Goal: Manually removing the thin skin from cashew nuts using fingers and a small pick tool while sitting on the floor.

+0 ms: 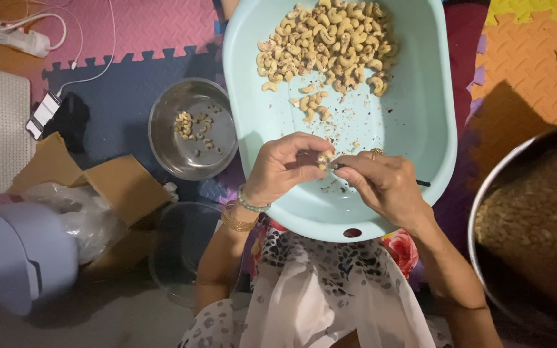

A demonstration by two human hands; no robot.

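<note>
- Both hands meet over the near end of a pale blue plastic tub (433, 129) that rests on the person's lap.
- Left hand (285, 167) has its fingers curled in, pinching a single cashew (323, 158) at the fingertips – beaded and gold bracelets sit on that wrist.
- Right hand (385, 183) is closed around a thin dark tool (423, 183), its tip right up against the nut; the other end pokes out past the hand, and there's a ring on one finger.
- The cashew sits right between the two hands, just above the tub floor, which is scattered with bits of skin.
- A big heap of cashews (330, 42) fills the far end of the tub, with a few strays trailing toward the hands.
- To the left on the foam floor mat (130, 103) is a steel bowl (191, 129) with a handful of nuts in it.
- At the right edge, a large metal basin (485, 212) – looks full of nuts, but it's dim.
- Cardboard pieces (117, 183) and a clear plastic bag (78, 209) lie at the left.
</note>
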